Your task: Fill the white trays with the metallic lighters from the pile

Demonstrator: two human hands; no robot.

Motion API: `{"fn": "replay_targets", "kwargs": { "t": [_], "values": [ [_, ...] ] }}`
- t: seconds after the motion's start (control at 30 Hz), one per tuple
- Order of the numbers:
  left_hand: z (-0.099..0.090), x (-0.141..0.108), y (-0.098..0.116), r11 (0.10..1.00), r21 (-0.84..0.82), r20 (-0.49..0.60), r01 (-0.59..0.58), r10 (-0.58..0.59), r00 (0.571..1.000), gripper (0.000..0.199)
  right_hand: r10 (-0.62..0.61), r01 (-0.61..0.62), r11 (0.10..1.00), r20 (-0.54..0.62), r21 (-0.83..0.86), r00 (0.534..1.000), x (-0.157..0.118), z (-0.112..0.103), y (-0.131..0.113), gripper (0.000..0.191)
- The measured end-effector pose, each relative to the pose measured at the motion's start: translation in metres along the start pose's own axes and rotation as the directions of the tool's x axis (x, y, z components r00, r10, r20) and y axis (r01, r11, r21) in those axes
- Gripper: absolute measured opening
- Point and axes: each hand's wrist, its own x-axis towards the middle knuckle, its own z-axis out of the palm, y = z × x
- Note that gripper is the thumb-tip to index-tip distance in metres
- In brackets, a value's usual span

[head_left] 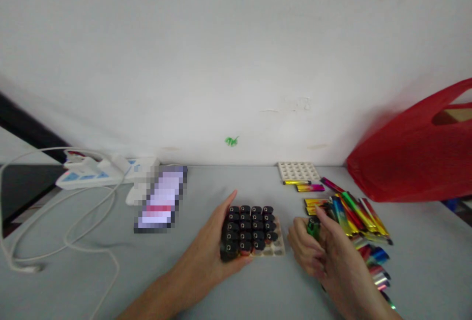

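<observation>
My left hand (pixel 216 239) grips the left side of a pale holed tray (pixel 279 247), thumb at the back and fingers along the front. Rows of upright tubes with black tops (pixel 246 226) fill most of it; several holes show at the front right corner. To the right of the tray, my right hand (pixel 324 248) is closed around a shiny green tube (pixel 313 227), mostly hidden by the fingers. Just beyond that hand lies a loose pile of metallic coloured tubes (pixel 356 214), partly covered by it.
A second pale holed tray (pixel 298 171) lies by the wall, with loose tubes before it. A red bag (pixel 413 158) stands at the right. At the left are a phone (pixel 161 199), a white power strip (pixel 99 175) and a looping white cable (pixel 68 234).
</observation>
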Motion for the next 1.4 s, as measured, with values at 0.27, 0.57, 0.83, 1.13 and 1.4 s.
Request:
{"fn": "replay_targets", "kwargs": {
  "t": [0.27, 0.57, 0.83, 1.13, 1.4],
  "values": [
    [0.001, -0.002, -0.005, 1.0, -0.004, -0.003, -0.004, 0.004, 1.0, 0.121, 0.032, -0.032, 0.999, 0.004, 0.041, 0.999, -0.001, -0.001, 0.009, 0.066],
    [0.0, -0.001, -0.001, 1.0, -0.007, 0.011, -0.003, 0.003, 1.0, 0.118, 0.012, -0.011, 1.0, -0.05, 0.029, 0.999, 0.0, 0.005, 0.006, 0.069],
    [0.001, -0.001, -0.003, 1.0, -0.009, 0.005, -0.009, 0.009, 1.0, 0.119, 0.046, -0.049, 0.994, 0.036, 0.097, 0.998, 0.001, 0.002, 0.007, 0.07],
    [0.001, -0.001, -0.001, 1.0, -0.012, 0.009, 0.001, -0.001, 1.0, 0.117, 0.013, -0.013, 0.996, -0.004, 0.085, 1.0, -0.001, -0.002, 0.011, 0.065],
    [0.001, 0.0, -0.001, 1.0, 0.005, 0.008, -0.009, 0.009, 1.0, 0.118, -0.05, 0.051, 0.999, -0.102, 0.013, 0.994, 0.0, 0.007, 0.009, 0.054]
  ]
}}
